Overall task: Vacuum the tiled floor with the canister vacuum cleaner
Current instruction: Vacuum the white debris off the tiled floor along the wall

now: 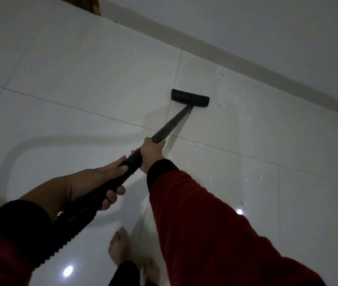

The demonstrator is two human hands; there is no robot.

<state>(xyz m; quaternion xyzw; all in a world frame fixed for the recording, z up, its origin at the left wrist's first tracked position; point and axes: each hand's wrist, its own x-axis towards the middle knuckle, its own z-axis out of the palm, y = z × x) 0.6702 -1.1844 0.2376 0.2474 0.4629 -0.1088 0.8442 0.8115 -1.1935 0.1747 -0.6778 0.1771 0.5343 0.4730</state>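
2 hands grip the black rigid vacuum wand [170,126]: the right hand [151,151] wrapped around it higher up, the left hand [110,182] closed nearer the ribbed black hose [71,226]. Its flat black floor nozzle [189,98] rests on the glossy white tiled floor [81,89], near the wall's grey skirting [246,60].

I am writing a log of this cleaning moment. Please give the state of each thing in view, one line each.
Floor head: flat on the tiled floor, near the wall.
Wand: tilted, held by both hands.
Right hand: grip closed higher on the wand.
Left hand: grip closed at the hose end.
Hose: hanging towards the person.
White crumbs: not yet picked up.
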